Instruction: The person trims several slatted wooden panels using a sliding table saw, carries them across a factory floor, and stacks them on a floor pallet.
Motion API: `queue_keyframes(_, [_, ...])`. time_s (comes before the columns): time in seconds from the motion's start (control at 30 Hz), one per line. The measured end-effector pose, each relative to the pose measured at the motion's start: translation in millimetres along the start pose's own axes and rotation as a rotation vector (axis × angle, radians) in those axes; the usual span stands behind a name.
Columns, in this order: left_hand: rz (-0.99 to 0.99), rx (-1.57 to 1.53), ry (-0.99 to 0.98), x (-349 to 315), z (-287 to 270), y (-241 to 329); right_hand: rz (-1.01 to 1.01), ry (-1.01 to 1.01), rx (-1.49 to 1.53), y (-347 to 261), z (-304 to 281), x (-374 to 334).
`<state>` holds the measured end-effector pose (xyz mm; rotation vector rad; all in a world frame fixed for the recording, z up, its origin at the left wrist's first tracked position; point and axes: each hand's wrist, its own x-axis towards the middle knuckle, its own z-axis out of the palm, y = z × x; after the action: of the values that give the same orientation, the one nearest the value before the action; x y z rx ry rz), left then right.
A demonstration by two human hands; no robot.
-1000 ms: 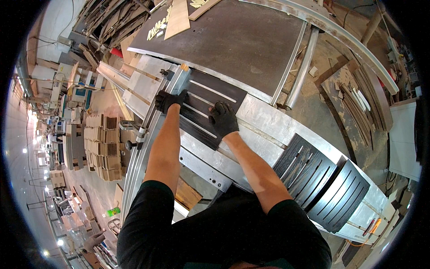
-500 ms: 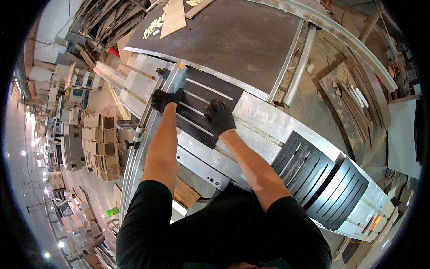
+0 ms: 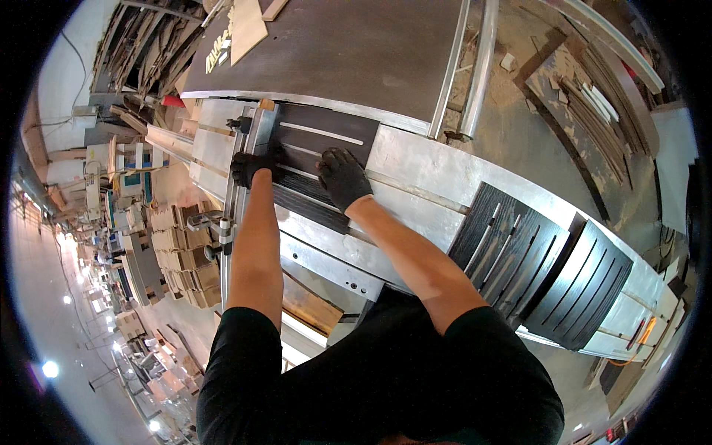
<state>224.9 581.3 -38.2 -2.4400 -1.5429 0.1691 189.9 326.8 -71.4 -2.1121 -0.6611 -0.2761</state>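
Observation:
A dark wood-grain panel [image 3: 320, 141] with routed pale slots lies flat on the metal machine table [image 3: 415, 167]. My left hand [image 3: 249, 167], in a black glove, grips the panel's left edge against the upright metal fence [image 3: 248, 148]. My right hand [image 3: 343, 178], also gloved, presses flat on the panel's near right part. Both bare forearms reach forward from my black shirt.
Two stacks of similar dark slotted panels [image 3: 512, 252] [image 3: 586, 285] lie on the table to my right. A large brown board [image 3: 334, 52] sits beyond the panel. Scrap strips [image 3: 593, 89] litter the floor at the upper right. Stacked cardboard boxes [image 3: 182, 252] stand to the left.
Both hands have slid the panel forward and to the left along the fence, further away from my body, toward the brown board.

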Motion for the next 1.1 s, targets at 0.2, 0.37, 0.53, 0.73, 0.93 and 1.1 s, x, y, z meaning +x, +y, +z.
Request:
queue_keyframes(0.2, [-0.008,0.000,-0.023,-13.0,-19.8,7.2,-0.026,-0.052,-0.076,-0.8,-6.6,1.0])
queue_keyframes(0.37, [-0.023,0.034,0.137,-14.2,-15.5,7.0,-0.036,-0.052,-0.080,-2.8,-8.2,0.9])
queue_keyframes(0.53, [0.011,-0.017,0.002,3.1,-4.5,-0.9,-0.057,-0.002,-0.121,-2.9,-3.6,-1.7])
queue_keyframes(0.73, [0.055,-0.094,-0.069,6.1,-2.4,-3.5,-0.076,-0.036,-0.169,-1.4,-4.1,-1.9])
queue_keyframes(0.93, [0.014,-0.056,-0.025,-0.3,-5.0,-0.1,-0.068,-0.021,-0.126,-1.8,-4.9,-4.6])
queue_keyframes(1.1, [-0.017,-0.037,0.040,-6.2,-9.0,3.0,-0.058,-0.045,-0.115,-1.4,-1.5,-2.5])
